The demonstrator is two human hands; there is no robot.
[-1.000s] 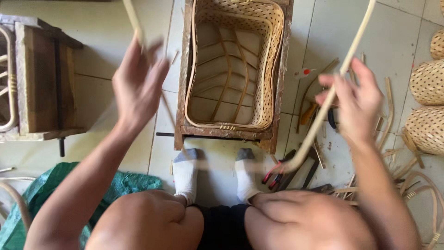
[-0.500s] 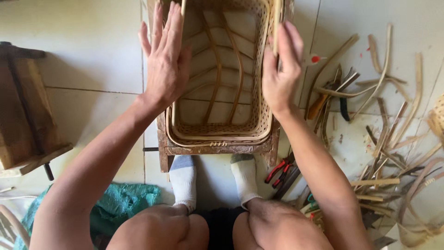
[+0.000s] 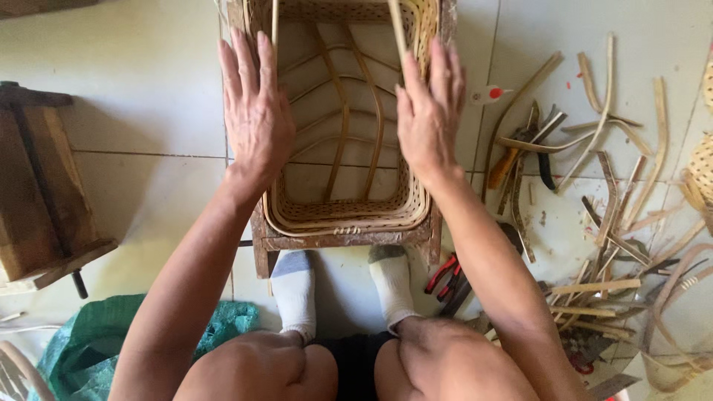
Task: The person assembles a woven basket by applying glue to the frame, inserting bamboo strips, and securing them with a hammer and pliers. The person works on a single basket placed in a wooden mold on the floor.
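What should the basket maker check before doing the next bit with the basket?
1. Both hands on the basket: ok. Left hand and right hand lie flat on the woven basket sides.
2. Basket seated in the wooden frame: ok.
3. Cane strips standing up at the rim: ok, two show.
4. Red-handled pliers nearby: ok, beside the right foot.
5. Floor on the right tidy: not ok, cane scraps scattered.
6. Far rim finished: cannot tell, out of view.
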